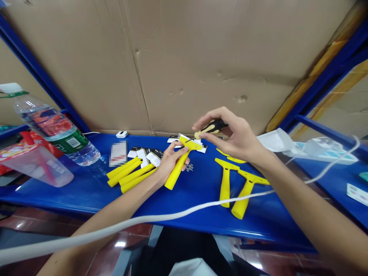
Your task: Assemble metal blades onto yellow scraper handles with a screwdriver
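Yellow scraper [178, 167] in closed left fingers [173, 145], screwdriver [217, 125] in closed right fingers [214, 113], bare tabletop [198, 188] toward front edge [244, 234]

Left hand [171, 161]: bare, slim-fingered
Right hand [234, 136]: bare, slim-fingered
Left forearm [117, 209], toward 8 o'clock: slender, bare to the edge of view
Right forearm [299, 195], toward 4 o'clock: slender, likewise bare
Lap, 6 o'clock: plain black cloth [186, 247]
Torso, lowest at 6 o'clock: pale whitish-grey cloth [192, 268], only a small piece showing
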`<state>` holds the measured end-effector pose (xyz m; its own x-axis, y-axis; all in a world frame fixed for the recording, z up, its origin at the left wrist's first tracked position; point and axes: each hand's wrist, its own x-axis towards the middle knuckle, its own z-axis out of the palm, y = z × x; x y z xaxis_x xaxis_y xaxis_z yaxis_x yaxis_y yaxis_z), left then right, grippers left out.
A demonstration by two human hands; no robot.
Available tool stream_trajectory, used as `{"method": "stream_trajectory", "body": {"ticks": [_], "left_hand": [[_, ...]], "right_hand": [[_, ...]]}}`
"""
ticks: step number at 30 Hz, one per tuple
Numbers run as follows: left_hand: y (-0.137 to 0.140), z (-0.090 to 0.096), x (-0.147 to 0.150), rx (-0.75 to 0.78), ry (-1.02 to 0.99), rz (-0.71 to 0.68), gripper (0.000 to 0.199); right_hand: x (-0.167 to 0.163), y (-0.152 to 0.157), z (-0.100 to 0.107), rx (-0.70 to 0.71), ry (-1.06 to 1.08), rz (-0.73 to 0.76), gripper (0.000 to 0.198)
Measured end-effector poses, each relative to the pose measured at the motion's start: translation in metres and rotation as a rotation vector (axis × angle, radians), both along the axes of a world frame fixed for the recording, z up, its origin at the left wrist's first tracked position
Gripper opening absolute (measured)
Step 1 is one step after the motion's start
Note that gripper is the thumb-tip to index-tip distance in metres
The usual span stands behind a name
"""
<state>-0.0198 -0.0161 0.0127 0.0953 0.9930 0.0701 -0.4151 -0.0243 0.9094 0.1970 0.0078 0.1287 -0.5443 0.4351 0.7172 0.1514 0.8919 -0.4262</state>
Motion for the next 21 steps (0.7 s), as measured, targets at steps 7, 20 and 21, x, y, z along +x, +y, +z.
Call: {"method": "stream_trajectory", "body": {"ticks": [7, 20, 21], "left_hand": [[0.003, 0.004, -0.003, -0.018, -0.042, 0.048, 0.056], [0.004, 0.013, -0.009, 0.035, -0.076, 0.104, 0.058], [0.005, 0.013, -0.011, 0.045, -0.079, 0.109, 0.057]], "right_hand": [[-0.007, 0.002, -0.003, 0.009, -0.005, -0.025, 0.043], [-0.022, 0.014, 0.014, 0.059, -0.065, 0.015, 0.032], [-0.024, 0.015, 0.015, 0.098, -0.059, -0.024, 0.029]]}}
